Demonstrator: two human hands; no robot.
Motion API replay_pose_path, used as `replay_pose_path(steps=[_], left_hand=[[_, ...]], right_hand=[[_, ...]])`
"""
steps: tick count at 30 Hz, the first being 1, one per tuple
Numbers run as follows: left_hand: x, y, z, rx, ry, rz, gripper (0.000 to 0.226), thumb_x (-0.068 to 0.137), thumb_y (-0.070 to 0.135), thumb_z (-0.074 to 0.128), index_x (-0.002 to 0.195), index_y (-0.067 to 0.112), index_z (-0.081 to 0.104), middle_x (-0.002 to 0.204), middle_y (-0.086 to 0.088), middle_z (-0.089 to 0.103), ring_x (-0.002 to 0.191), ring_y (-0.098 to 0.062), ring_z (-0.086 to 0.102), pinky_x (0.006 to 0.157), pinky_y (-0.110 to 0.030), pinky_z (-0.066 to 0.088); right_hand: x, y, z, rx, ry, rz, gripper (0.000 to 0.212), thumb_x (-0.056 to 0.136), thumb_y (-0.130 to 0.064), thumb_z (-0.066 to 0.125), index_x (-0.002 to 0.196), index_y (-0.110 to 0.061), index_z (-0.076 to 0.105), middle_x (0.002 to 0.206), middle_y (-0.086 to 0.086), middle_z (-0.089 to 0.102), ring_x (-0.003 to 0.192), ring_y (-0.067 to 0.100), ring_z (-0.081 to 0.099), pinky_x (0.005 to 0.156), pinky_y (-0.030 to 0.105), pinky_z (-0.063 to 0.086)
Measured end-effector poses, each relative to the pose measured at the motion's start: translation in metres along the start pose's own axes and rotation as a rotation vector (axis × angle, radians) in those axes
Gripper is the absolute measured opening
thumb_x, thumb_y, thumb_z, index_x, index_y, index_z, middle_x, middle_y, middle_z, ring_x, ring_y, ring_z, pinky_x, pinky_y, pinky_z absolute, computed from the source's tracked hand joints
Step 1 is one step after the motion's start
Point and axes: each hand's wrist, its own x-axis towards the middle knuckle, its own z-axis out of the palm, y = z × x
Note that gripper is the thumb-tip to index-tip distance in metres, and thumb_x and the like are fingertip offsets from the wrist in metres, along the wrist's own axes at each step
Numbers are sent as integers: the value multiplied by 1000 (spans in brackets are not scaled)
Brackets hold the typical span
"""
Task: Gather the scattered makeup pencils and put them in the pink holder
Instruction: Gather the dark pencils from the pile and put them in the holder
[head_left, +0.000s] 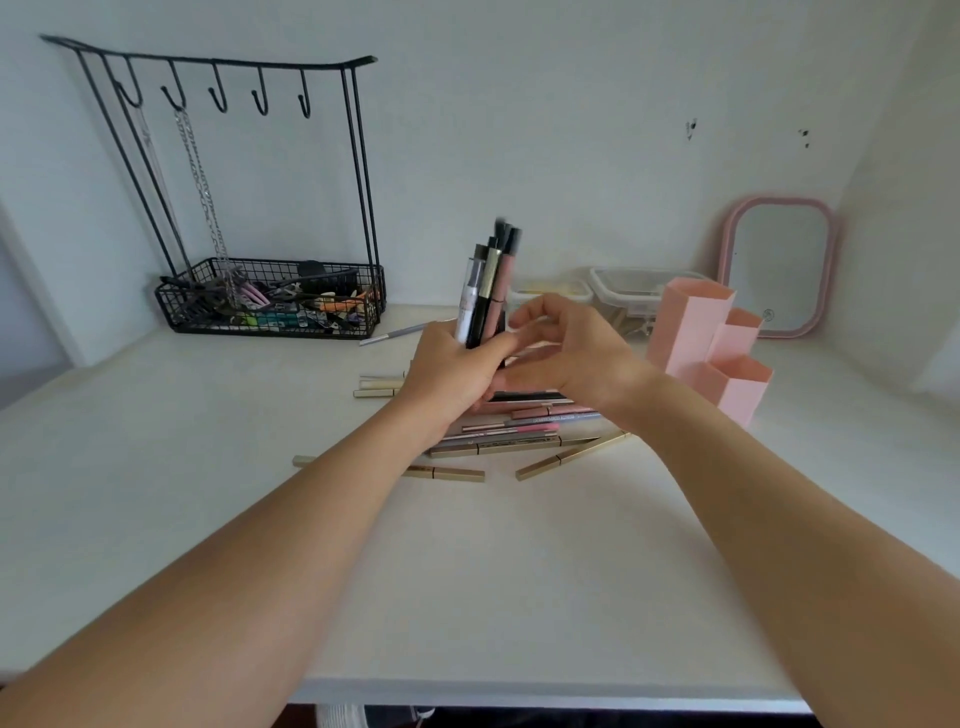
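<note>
Left hand (452, 374) grips an upright bundle of pencils (485, 283), fingers wrapped round their lower ends. Right hand (566, 353) sits just beside it, fingers loosely curled toward the bundle; whether it touches a pencil, can't tell. More loose pencils (524, 434) lie scattered on the white bench (467, 571) beneath both hands. The pink holder (706, 343) stands right of the hands, near a pink-framed mirror (779, 267).
</note>
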Motion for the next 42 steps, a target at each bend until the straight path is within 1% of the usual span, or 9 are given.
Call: replay_pose_path(steps=[3, 7, 15, 19, 23, 26, 31, 39, 42], left_hand=[[-1, 2, 0, 40, -38, 36, 24, 89, 20, 65, 73, 2, 68, 55, -7, 64, 44, -17, 57, 45, -26, 43], [-4, 1, 0, 186, -186, 178, 14, 89, 10, 65, 77, 3, 66, 55, -3, 65, 48, -19, 63, 44, -27, 46], [-5, 0, 14, 247, -203, 235, 28, 68, 6, 73, 93, 17, 65, 73, -7, 69, 67, -22, 69, 56, -33, 51], [-14, 5, 23, -24, -208, 49, 33, 72, -6, 69, 90, 22, 67, 54, 5, 61, 48, -13, 55, 44, -23, 39], [-17, 9, 23, -353, -299, -107, 31, 71, -8, 65, 98, 6, 64, 85, -8, 66, 81, -24, 63, 68, -31, 56], [-25, 18, 18, -836, -388, -293, 36, 82, 20, 63, 114, 6, 70, 109, -13, 72, 106, -28, 68, 107, -40, 48], [-32, 37, 28, -1096, -289, -436, 58, 94, 52, 49, 121, 5, 70, 112, -11, 74, 115, -28, 69, 106, -37, 48], [-25, 53, 64, -500, -94, -137, 26, 103, 38, 49, 103, 18, 66, 104, -4, 76, 103, -19, 70, 92, -37, 55], [-26, 58, 77, -335, -107, 34, 16, 102, 31, 53, 102, 19, 64, 110, -11, 74, 107, -20, 70, 92, -43, 56]], right_hand=[[-1, -8, -10, 223, -128, -13, 62, 77, -9, 79, 132, -17, 54, 126, 3, 65, 116, 18, 65, 103, 38, 52], [0, -9, -8, 692, -64, 6, 72, 78, -13, 77, 142, -8, 43, 129, 19, 65, 118, 29, 66, 106, 44, 48], [-6, -9, 15, 639, 58, -8, 7, 88, -11, 73, 83, -11, 69, 82, 11, 69, 96, 28, 70, 93, 44, 57], [-3, -15, 18, 680, 215, 5, 25, 92, -24, 71, 75, -8, 60, 63, 4, 62, 68, 23, 65, 69, 37, 59], [-2, -19, 15, 803, 361, -14, 22, 92, -21, 70, 83, -6, 57, 64, 3, 57, 64, 19, 63, 74, 39, 60], [-5, -23, 10, 913, 388, -64, 18, 91, -16, 71, 90, -6, 57, 63, 4, 55, 56, 17, 61, 87, 44, 59], [-16, -30, 16, 825, 319, -45, 16, 87, -13, 75, 79, -12, 61, 61, 3, 57, 57, 18, 60, 76, 41, 57], [-55, -19, -40, 241, 376, -86, 23, 90, -18, 72, 83, 0, 61, 68, 12, 60, 64, 23, 62, 61, 34, 54], [-80, 8, -62, 198, 424, 18, 20, 89, -19, 73, 88, -2, 62, 71, 10, 63, 68, 22, 65, 76, 44, 59]])
